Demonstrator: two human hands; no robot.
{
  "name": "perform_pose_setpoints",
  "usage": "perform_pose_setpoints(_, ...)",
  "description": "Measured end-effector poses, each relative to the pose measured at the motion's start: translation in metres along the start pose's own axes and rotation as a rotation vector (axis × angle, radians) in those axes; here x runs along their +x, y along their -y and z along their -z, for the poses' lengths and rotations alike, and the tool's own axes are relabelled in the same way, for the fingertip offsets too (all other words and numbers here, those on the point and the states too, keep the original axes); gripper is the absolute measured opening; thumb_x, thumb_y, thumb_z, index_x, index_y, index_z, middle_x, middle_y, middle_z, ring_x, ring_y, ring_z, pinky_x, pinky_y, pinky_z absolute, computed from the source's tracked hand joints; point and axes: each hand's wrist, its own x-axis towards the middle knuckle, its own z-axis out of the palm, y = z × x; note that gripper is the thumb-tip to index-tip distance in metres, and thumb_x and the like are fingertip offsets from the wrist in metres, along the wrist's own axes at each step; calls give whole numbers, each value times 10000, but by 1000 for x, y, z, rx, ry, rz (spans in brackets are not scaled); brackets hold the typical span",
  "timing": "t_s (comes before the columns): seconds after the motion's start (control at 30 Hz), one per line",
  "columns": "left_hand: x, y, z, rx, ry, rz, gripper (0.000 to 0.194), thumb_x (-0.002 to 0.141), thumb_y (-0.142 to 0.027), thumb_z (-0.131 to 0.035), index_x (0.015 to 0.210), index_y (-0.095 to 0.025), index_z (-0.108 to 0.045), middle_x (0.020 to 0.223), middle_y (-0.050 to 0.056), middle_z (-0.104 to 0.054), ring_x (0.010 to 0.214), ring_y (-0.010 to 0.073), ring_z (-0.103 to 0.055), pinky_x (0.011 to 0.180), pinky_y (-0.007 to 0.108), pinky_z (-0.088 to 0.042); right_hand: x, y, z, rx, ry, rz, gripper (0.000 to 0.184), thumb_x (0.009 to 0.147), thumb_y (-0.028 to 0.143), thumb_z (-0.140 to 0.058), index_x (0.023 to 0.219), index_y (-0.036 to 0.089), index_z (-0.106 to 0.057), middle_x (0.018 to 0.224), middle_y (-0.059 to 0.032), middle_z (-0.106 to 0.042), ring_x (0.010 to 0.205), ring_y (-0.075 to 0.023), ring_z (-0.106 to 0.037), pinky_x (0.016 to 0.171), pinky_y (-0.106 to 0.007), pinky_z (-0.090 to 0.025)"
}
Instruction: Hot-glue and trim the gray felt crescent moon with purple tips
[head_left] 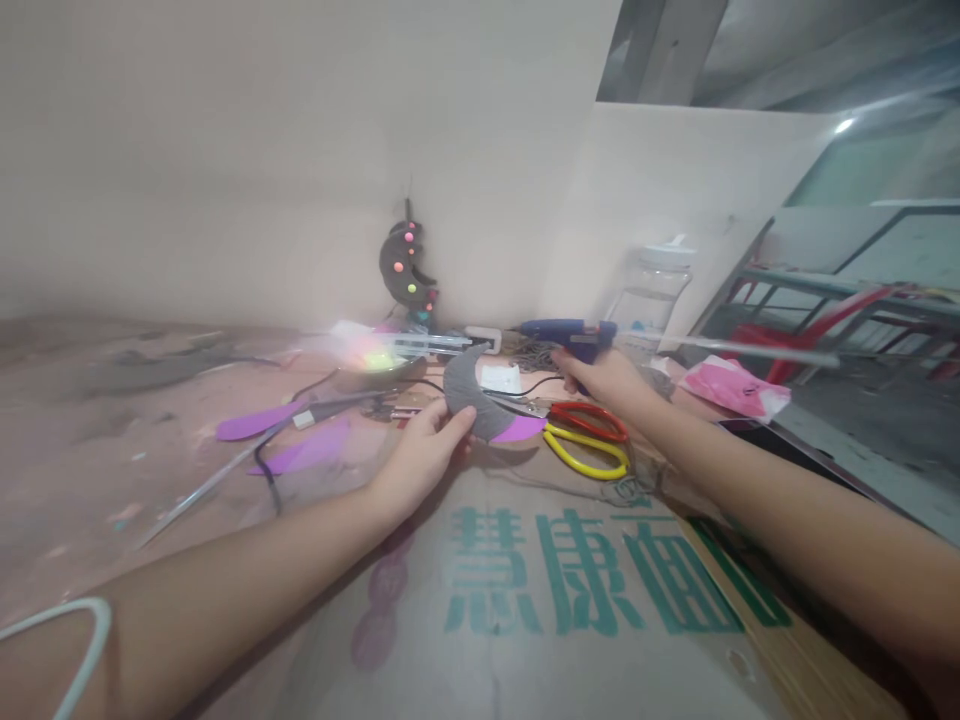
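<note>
My left hand (435, 445) pinches a grey crescent moon (472, 395), which looks wrapped in yarn, with its thumb on the front face. Farther back, my right hand (592, 375) is closed at the handle of a blue hot glue gun (559, 328), whose nozzle points left; a clear glue stick (750, 348) seems to stick out behind it. Just right of the crescent lie scissors (589, 450) with one red and one yellow handle. A purple piece (519, 430) shows beside the blades. Grey yarn (536, 355) lies beneath the glue gun.
A dark crescent with coloured beads (405, 265) stands against the wall. Purple pieces (259, 420), a black cord (266, 480) and a clear stick (202, 495) lie left. A water bottle (652, 295) and pink packet (739, 388) stand right. Printed cardboard (420, 660) covers the front.
</note>
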Motion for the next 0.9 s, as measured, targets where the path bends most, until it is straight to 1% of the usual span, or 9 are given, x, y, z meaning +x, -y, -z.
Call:
perform_pose_setpoints(0.07, 0, -1, -1, -14, -12, -7, 314, 773, -436, -641, 870, -144, -580, 652, -33, -561, 549, 86, -492, 538, 213, -384, -19, 1, 8, 68, 43, 68, 371, 917, 435, -516, 696, 184, -678, 688, -53, -730, 708, -203, -687, 701, -288, -512)
perform_pose_setpoints(0.17, -1, -3, -1, -40, -29, -13, 297, 769, -417, -644, 882, -151, -576, 638, -41, -555, 533, 87, -494, 525, 211, -397, -48, -2, 14, 194, 15, 126, 267, 902, 425, -559, 984, 232, -723, 884, -44, -767, 830, -237, -720, 748, -334, -562)
perform_pose_setpoints(0.23, -2, -4, -2, -34, -34, -19, 270, 777, -409, -637, 849, -161, -558, 603, -51, -534, 507, 87, -484, 507, 211, -399, -65, -7, 12, 228, 1, 142, 249, 877, 439, -600, 977, 250, -729, 958, -47, -767, 895, -264, -724, 774, -368, -584)
perform_pose_setpoints(0.37, -3, -4, -2, -6, -44, -15, 252, 809, -392, -611, 748, -176, -496, 567, -58, -515, 473, 76, -477, 487, 202, -398, -87, -14, 2, 253, -30, 154, 239, 851, 468, -632, 906, 248, -706, 916, -47, -764, 852, -266, -730, 777, -385, -601)
perform_pose_setpoints(0.5, -2, -2, -2, -57, -73, 41, 262, 816, -408, -616, 786, -174, -502, 587, -56, -535, 479, 80, -504, 488, 204, -421, -94, -15, -4, 194, -41, 241, 221, 840, 461, -633, 906, 252, -664, 833, -40, -736, 760, -250, -710, 734, -385, -596)
perform_pose_setpoints(0.6, -2, -1, 0, -36, -84, 32, 290, 813, -434, -634, 828, -165, -527, 629, -37, -572, 518, 88, -531, 502, 205, -426, -95, -12, -3, 175, 13, 348, 200, 872, 426, -561, 831, 248, -642, 782, -38, -715, 770, -243, -702, 792, -390, -584)
perform_pose_setpoints(0.67, -1, -1, 1, -10, -85, 7, 299, 813, -440, -639, 838, -158, -543, 658, -26, -588, 547, 92, -540, 525, 210, -428, -97, -10, -2, 176, 22, 391, 184, 865, 404, -563, 838, 238, -638, 830, -42, -721, 829, -243, -702, 846, -390, -571)
perform_pose_setpoints(0.8, -1, 0, 3, 13, -111, -60, 261, 827, -413, -628, 817, -163, -551, 675, -33, -575, 578, 95, -533, 556, 220, -411, -100, -6, -3, 240, 44, 309, 213, 818, 411, -648, 912, 220, -661, 930, -50, -736, 861, -239, -702, 832, -369, -572)
perform_pose_setpoints(0.9, 0, 1, 3, 42, -119, -83, 252, 844, -413, -610, 800, -175, -540, 661, -38, -567, 591, 105, -538, 571, 230, -402, -99, -6, -4, 229, 98, 288, 200, 826, 422, -635, 822, 223, -656, 864, -47, -720, 809, -232, -689, 800, -368, -568)
